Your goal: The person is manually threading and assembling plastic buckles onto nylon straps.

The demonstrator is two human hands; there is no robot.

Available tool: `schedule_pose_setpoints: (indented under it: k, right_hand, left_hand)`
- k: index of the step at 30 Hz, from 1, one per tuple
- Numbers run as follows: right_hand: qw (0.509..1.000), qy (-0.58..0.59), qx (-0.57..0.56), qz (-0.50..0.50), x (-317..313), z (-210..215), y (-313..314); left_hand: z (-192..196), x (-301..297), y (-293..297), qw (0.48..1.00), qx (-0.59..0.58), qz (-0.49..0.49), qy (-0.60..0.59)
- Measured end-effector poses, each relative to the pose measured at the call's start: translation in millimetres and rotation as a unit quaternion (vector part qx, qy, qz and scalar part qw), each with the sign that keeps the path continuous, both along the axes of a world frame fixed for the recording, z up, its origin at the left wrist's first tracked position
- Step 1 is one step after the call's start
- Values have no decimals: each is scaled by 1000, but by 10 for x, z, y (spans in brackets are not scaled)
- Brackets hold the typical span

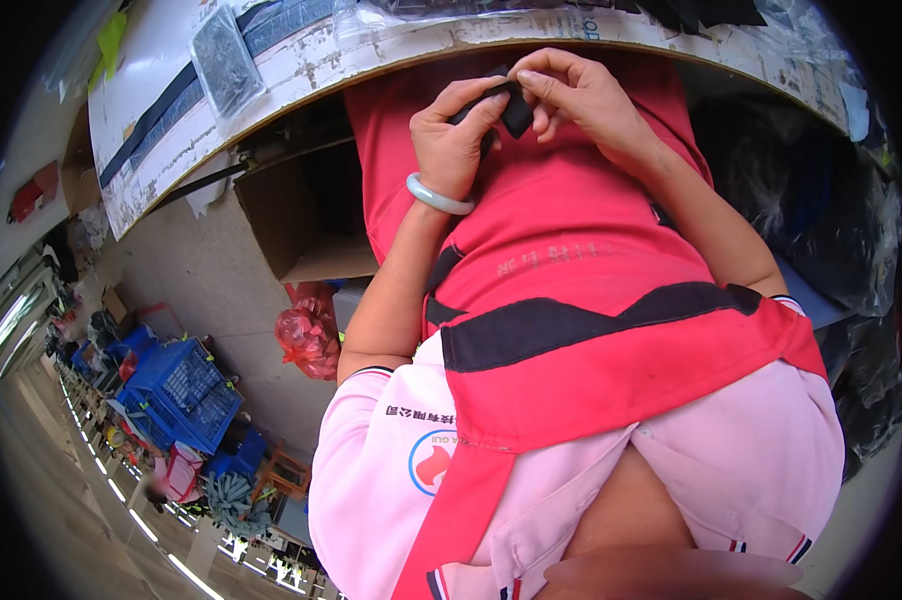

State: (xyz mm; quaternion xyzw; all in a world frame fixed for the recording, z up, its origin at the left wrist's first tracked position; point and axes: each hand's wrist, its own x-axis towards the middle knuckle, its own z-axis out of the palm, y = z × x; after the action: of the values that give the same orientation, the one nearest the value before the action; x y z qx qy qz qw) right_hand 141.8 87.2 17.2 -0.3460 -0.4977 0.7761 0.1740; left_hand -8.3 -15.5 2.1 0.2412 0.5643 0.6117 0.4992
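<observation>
A small, dark piece of what looks like black fabric is held up between my two hands, above my lap and close to the table's near edge. My left hand, with a pale bangle on its wrist, is closed around the fabric, part of which shows between thumb and fingers. The thumb and forefinger of my right hand pinch at the upper edge of the same piece. Its other fingers are curled below. Whether anything smaller sits in that pinch is too fine to make out.
The worn white table curves across in front, bearing a clear plastic packet and dark strips. Beneath it stands an open cardboard box. A red plastic bag and blue crates are at left; plastic-wrapped dark bundles at right.
</observation>
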Motion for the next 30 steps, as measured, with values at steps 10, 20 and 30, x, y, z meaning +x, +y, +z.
schedule_pose_setpoints:
  k: [10, 20, 30]
  right_hand:
    - [998, -18, 26, 61, 32, 73, -38]
    - [989, -15, 15, 144, 149, -46, 201]
    - [999, -7, 29, 46, 109, -101, 159]
  left_hand:
    - [34, 0, -5, 1000, 1, -8, 10]
    - [26, -19, -75, 976, 108, -109, 153]
    - [86, -18, -139, 973, 98, -135, 161]
